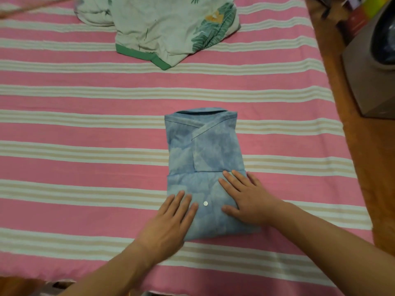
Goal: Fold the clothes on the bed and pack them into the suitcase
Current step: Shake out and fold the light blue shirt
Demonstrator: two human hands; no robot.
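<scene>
On pink-and-cream striped bed (85, 133) | folded pale-blue cloud-print cotton shirt (205, 150) near front edge | left hand (171, 221), right hand (245, 197) flat on it, grip wide, holding nothing | crumpled white leaf-print garment (171, 28) well behind

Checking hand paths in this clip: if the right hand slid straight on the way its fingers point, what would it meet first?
The right hand lies flat on the folded blue shirt, fingers pointing up and left. Going on, it would first meet the raised edge of the shirt's upper folded layer just past its fingertips, then the collar; the leaf-print garment lies far beyond.
</scene>
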